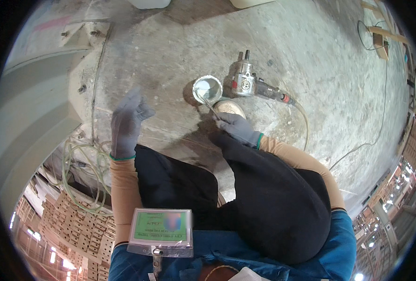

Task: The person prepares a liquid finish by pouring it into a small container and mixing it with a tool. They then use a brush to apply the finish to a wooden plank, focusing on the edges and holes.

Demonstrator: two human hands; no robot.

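Note:
My right hand (236, 127), in a grey glove with a green cuff, is closed round the near end of a thin stick-like tool (209, 107). The tool's far end reaches into an open round can (220, 87) holding something pale; whether it is a brush or a stirring stick I cannot tell. Beside the can, just beyond my fingers, lies a round pale lid or second tin (230, 107). My left hand (126, 122), gloved the same way and slightly blurred, hovers at the left with its fingers stretched out and nothing in them.
Right of the can lies a silver air tool (245, 80) with a hose (307, 122). At the left rises a large pale steel piece with a bolted flange (87, 86). Coiled clear tubing (66, 174) hangs below it. A dark cable (379, 131) crosses the right of the grey surface.

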